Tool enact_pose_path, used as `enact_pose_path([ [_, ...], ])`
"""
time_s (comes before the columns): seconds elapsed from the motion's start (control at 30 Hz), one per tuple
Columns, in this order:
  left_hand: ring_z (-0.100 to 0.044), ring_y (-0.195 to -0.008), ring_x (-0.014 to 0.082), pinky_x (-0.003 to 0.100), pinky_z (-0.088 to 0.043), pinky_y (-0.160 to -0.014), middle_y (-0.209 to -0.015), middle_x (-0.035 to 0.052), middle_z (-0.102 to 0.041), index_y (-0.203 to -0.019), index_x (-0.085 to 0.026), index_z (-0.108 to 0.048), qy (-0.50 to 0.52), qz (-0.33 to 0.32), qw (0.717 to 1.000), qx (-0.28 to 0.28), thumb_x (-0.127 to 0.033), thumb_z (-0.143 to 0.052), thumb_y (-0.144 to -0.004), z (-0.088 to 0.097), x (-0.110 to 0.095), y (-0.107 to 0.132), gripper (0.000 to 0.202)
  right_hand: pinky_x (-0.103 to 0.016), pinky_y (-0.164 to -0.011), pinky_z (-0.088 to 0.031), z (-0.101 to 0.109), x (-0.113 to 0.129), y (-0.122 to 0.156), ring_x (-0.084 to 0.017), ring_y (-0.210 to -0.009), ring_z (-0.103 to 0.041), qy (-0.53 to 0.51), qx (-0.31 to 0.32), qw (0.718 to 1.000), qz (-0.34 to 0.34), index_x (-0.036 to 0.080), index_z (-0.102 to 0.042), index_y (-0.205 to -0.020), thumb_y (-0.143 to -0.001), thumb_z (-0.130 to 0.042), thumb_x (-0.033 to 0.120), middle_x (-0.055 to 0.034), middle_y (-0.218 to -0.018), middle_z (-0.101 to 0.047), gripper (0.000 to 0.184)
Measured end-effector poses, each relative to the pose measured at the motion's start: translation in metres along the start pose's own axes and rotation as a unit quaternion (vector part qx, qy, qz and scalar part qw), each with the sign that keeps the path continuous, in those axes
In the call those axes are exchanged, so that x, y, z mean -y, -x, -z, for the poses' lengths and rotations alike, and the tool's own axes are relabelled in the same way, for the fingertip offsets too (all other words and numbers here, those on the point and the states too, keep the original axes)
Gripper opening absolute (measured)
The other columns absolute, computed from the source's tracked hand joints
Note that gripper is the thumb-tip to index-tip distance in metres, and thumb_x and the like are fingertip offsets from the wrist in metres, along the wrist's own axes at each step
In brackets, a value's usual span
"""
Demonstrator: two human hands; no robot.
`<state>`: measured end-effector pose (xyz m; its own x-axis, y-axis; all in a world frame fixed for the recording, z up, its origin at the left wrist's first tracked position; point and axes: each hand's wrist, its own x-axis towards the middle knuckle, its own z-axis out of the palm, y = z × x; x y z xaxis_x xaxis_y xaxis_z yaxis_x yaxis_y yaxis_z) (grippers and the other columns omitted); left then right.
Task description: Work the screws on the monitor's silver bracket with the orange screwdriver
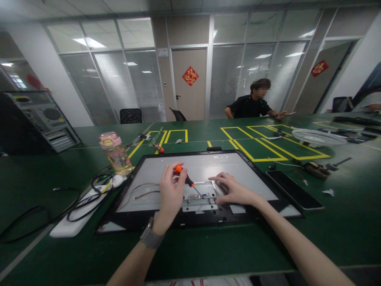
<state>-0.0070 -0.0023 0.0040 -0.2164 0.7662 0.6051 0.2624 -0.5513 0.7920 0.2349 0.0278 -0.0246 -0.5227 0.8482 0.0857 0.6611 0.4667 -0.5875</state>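
Left hand on screwdriver, right hand on bracket

Left hand [172, 186] clamped on an orange-and-black screwdriver [189, 181], shaft tilted down toward the right hand. Tip at a blue connector [204, 196] in the gap between the hands (actual contact too small to tell). Right hand [233, 190]: thumb and fingers spread apart, touching the right end of a metal bracket [199, 207]. Hands apart from each other. Bracket lies between and just below them, on the grey back of a flat panel [253, 171] with black edges, under both hands on a green table [238, 254]. Thin wires [145, 194] left of left hand; smartwatch [147, 230] on left wrist. Further left: white power strip [79, 216], pink-lidded bottle [115, 153]. Right of right hand: black slab [293, 190], probably a phone. Beyond right hand, across the table: person in black [251, 107], one arm on the tabletop.
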Motion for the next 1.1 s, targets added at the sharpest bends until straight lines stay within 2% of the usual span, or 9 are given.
enact_pose_path([
  [0.07, -0.060, -0.078, 0.0130, 0.020, -0.053, -0.063, -0.091, 0.0030, -0.056, -0.102, -0.018, -0.063, 0.016, 0.000, 1.000, -0.023, -0.037, -0.058, -0.089, 0.002, -0.001, -0.002, 0.023, -0.045, -0.103, -0.037, 0.000, 0.006, 0.001, -0.027, -0.116, -0.048, -0.050, -0.010, 0.998, 0.029, 0.027, -0.057, -0.127, -0.070, -0.079, 0.036, -0.0066, -0.122, -0.048, 0.062],
  [0.13, -0.060, -0.079, 0.0127, 0.020, -0.054, -0.066, -0.091, 0.0029, -0.056, -0.101, -0.018, -0.063, 0.022, 0.000, 0.998, -0.055, -0.038, -0.058, -0.089, 0.005, -0.002, -0.005, 0.024, -0.039, -0.100, -0.041, -0.001, 0.012, 0.002, -0.024, -0.111, -0.051, -0.099, -0.030, 0.992, 0.071, 0.024, -0.065, -0.110, -0.075, -0.075, 0.028, -0.0051, -0.116, -0.050, 0.037],
  [0.2, -0.060, -0.080, 0.0126, 0.020, -0.053, -0.067, -0.091, 0.0031, -0.057, -0.100, -0.017, -0.063, 0.025, 0.004, 0.996, -0.080, -0.038, -0.058, -0.089, 0.007, -0.003, -0.008, 0.024, -0.036, -0.095, -0.044, -0.003, 0.017, 0.002, -0.021, -0.102, -0.055, -0.111, -0.043, 0.988, 0.095, 0.021, -0.071, -0.091, -0.077, -0.072, 0.021, -0.0039, -0.103, -0.052, 0.014],
  [0.27, -0.059, -0.079, 0.0122, 0.020, -0.052, -0.069, -0.090, 0.0031, -0.058, -0.100, -0.017, -0.063, 0.032, 0.007, 0.995, -0.093, -0.037, -0.058, -0.088, 0.008, -0.004, -0.010, 0.023, -0.036, -0.089, -0.047, -0.006, 0.020, 0.002, -0.021, -0.096, -0.056, -0.095, -0.041, 0.989, 0.105, 0.021, -0.074, -0.082, -0.078, -0.070, 0.018, -0.0036, -0.095, -0.053, 0.006],
  [0.43, -0.059, -0.078, 0.0119, 0.021, -0.053, -0.069, -0.090, 0.0029, -0.057, -0.100, -0.017, -0.062, 0.044, 0.014, 0.995, -0.086, -0.037, -0.058, -0.088, 0.007, -0.005, -0.010, 0.024, -0.034, -0.084, -0.048, -0.013, 0.025, 0.005, -0.021, -0.094, -0.055, -0.008, -0.021, 0.991, 0.129, 0.025, -0.078, -0.085, -0.082, -0.066, 0.012, -0.0049, -0.095, -0.053, 0.017],
  [0.57, -0.060, -0.079, 0.0126, 0.021, -0.053, -0.068, -0.090, 0.0034, -0.057, -0.100, -0.017, -0.061, 0.045, 0.018, 0.996, -0.077, -0.038, -0.058, -0.089, 0.006, -0.004, -0.008, 0.025, -0.036, -0.082, -0.045, -0.012, 0.033, 0.008, -0.022, -0.093, -0.053, 0.116, -0.019, 0.981, 0.157, 0.026, -0.078, -0.093, -0.088, -0.060, 0.015, -0.0072, -0.096, -0.056, 0.022],
  [0.67, -0.060, -0.078, 0.0127, 0.021, -0.053, -0.066, -0.091, 0.0035, -0.057, -0.100, -0.017, -0.062, 0.051, 0.027, 0.996, -0.069, -0.039, -0.058, -0.088, 0.005, -0.004, -0.008, 0.025, -0.035, -0.078, -0.044, -0.010, 0.037, 0.010, -0.023, -0.091, -0.053, 0.160, -0.014, 0.973, 0.166, 0.026, -0.077, -0.096, -0.091, -0.057, 0.016, -0.0080, -0.095, -0.057, 0.023],
  [0.83, -0.061, -0.078, 0.0126, 0.020, -0.054, -0.066, -0.091, 0.0037, -0.058, -0.100, -0.017, -0.063, 0.051, 0.022, 0.996, -0.067, -0.038, -0.058, -0.089, 0.005, -0.003, -0.007, 0.024, -0.034, -0.079, -0.045, -0.011, 0.035, 0.010, -0.022, -0.090, -0.053, 0.144, -0.013, 0.976, 0.162, 0.026, -0.076, -0.095, -0.092, -0.056, 0.018, -0.0073, -0.097, -0.055, 0.022],
  [1.1, -0.061, -0.080, 0.0134, 0.021, -0.055, -0.067, -0.092, 0.0042, -0.057, -0.102, -0.017, -0.062, 0.045, 0.018, 0.997, -0.052, -0.038, -0.058, -0.089, 0.005, -0.001, -0.006, 0.025, -0.030, -0.082, -0.048, -0.013, 0.034, 0.010, -0.019, -0.091, -0.057, 0.034, 0.017, 0.992, 0.121, 0.021, -0.072, -0.092, -0.090, -0.057, 0.014, -0.0049, -0.098, -0.054, 0.016],
])
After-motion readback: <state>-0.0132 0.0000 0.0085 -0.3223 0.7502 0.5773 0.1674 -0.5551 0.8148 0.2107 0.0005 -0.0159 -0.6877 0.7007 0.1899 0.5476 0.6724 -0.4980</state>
